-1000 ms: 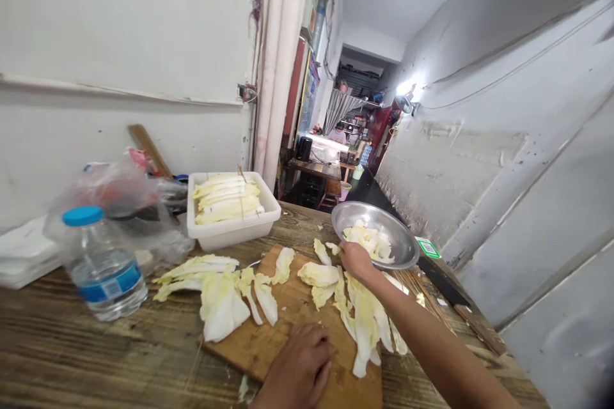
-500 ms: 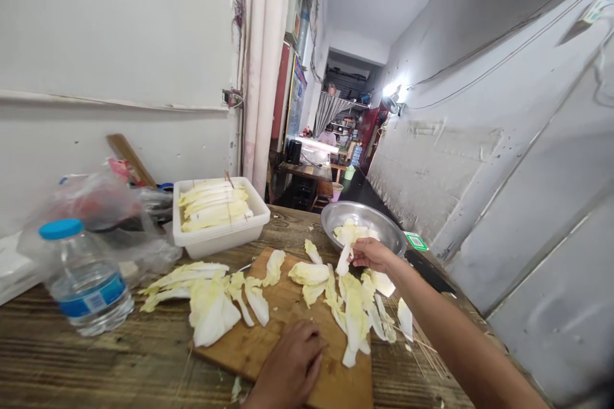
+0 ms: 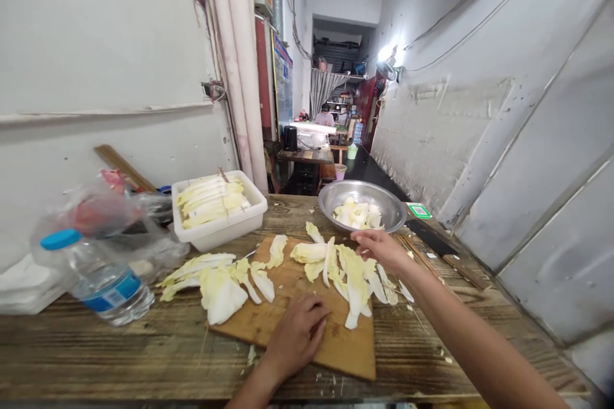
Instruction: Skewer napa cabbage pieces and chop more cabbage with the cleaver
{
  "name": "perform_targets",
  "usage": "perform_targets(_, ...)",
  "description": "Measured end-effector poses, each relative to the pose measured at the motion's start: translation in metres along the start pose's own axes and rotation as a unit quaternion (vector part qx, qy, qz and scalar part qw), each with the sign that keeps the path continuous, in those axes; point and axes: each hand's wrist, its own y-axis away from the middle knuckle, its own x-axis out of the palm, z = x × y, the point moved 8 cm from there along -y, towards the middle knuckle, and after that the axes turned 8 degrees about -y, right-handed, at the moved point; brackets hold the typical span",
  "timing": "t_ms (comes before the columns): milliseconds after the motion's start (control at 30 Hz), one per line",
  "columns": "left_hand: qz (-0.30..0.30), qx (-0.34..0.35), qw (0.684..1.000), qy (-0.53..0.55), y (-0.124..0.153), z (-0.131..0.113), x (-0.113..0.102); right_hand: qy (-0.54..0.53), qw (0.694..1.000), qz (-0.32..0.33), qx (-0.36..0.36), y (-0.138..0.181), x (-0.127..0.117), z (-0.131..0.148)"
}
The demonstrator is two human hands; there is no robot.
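Observation:
My left hand (image 3: pixel 298 327) rests on the wooden cutting board (image 3: pixel 336 351), its fingers loosely bent, thumb apart, holding nothing. My right hand (image 3: pixel 378 249) hovers over the board's far right side, by the near rim of the metal bowl (image 3: pixel 330 204). Its fingers are apart, with nothing visible between them. Pale cabbage pieces (image 3: pixel 359 216) lie in the bowl. Below my right hand, several cabbage leaves (image 3: pixel 355 281) are spread on the board. A narrow cabbage strip (image 3: pixel 329 262) lies across them. More cabbage leaves (image 3: pixel 223 294) overlap the board's left edge.
A white plastic tub (image 3: pixel 220 230) of skewered cabbage stands behind the board. At left are a water bottle (image 3: pixel 108 287) and plastic bags (image 3: pixel 129 223). A knife (image 3: pixel 432 239) and thin sticks (image 3: pixel 417 252) lie at right. Far back, a person (image 3: pixel 325 116) is at a table.
My right hand has let go of a cabbage strip, which now lies on the leaves, and has moved slightly back from the bowl. My left hand stays on the board. The view has shifted.

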Motion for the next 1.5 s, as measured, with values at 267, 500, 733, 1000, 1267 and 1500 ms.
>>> perform_targets(267, -0.101, -0.001, 0.994, -0.035, -0.002, 0.018, -0.023, 0.061, 0.972, -0.205, -0.098, 0.176, -0.060, -0.085)
perform_targets(500, 0.040, -0.067, 0.986, -0.150, -0.084, 0.072, -0.025, 0.102, 0.933, -0.311, -0.147, 0.261, -0.063, -0.143)
perform_targets(733, 0.184, -0.096, 0.965, -0.158, -0.126, 0.090, 0.014, 0.142, 0.928, -0.276, -0.206, 0.248, -0.044, -0.122)
perform_targets(1000, 0.142, -0.217, 0.965, -0.023, -0.143, 0.115, -0.011, 0.159, 0.929, -0.245, -0.227, 0.250, -0.036, -0.116)
perform_targets(1267, 0.020, -0.301, 0.901, 0.313, -0.124, 0.112, -0.035, 0.141, 0.938, -0.177, -0.263, 0.209, -0.024, -0.054)
perform_targets(1500, -0.002, -0.253, 0.796, 0.550, -0.107, 0.081, 0.015, 0.166, 0.935, -0.127, -0.286, 0.065, 0.037, 0.019)
